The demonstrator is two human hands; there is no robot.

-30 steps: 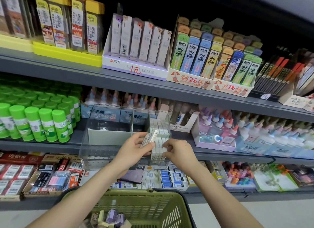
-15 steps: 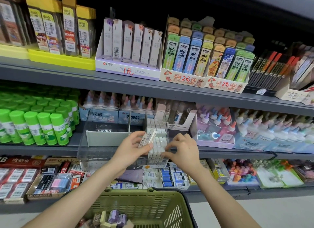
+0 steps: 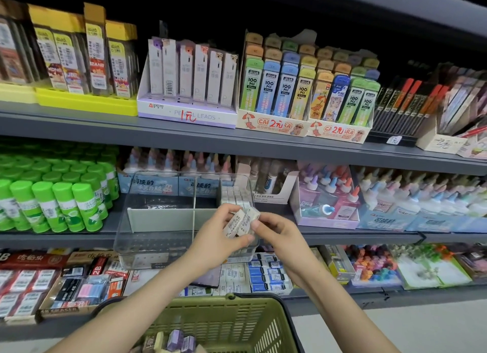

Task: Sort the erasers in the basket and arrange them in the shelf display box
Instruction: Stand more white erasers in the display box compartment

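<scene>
A clear plastic display box [image 3: 158,236] stands on the middle shelf, split by a divider. Rows of white erasers [image 3: 235,196] fill its right compartment. In front of that compartment my left hand [image 3: 213,242] grips a small stack of white wrapped erasers [image 3: 241,221]. My right hand [image 3: 276,234] pinches the same stack from the right side with fingertips and thumb. Below, at the frame's bottom, a green basket [image 3: 224,318] holds several loose erasers [image 3: 174,342], some purple, some cream.
Green glue sticks [image 3: 52,194] crowd the shelf left of the box. Glue bottles in a pink tray [image 3: 326,202] stand to its right. Pencil lead boxes [image 3: 189,89] line the shelf above. Packaged erasers [image 3: 39,281] lie on the lower shelf.
My right hand has left the erasers in the box and come to the stack held by my left hand. Both hands now hold the stack together.
</scene>
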